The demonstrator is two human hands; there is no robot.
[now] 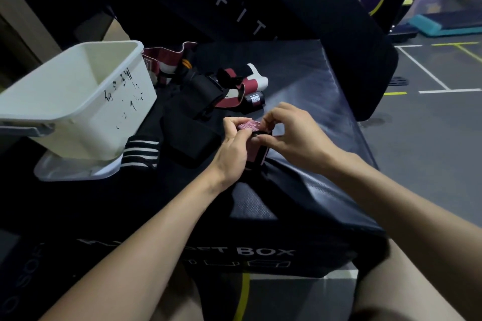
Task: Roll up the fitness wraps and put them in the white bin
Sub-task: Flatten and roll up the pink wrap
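Here both hands, left hand [233, 150] and right hand [292, 133], pinch pink wrap [254, 138] | loose wraps [229, 86] beyond | white bin [78, 96] left

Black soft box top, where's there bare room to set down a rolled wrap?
Bare patches: the far right of the soft box top, beyond the right hand, and the near edge under the forearms. Crowded: the loose wraps beside the white bin, and the striped wrap by its base.

The bin [78, 91] is white with black scribbles on its side. The wrap [250, 126] in hand is pink and black — others [234, 86] are maroon, white and black, one [142, 152] black with white stripes. The box [300, 190] is black with white lettering.
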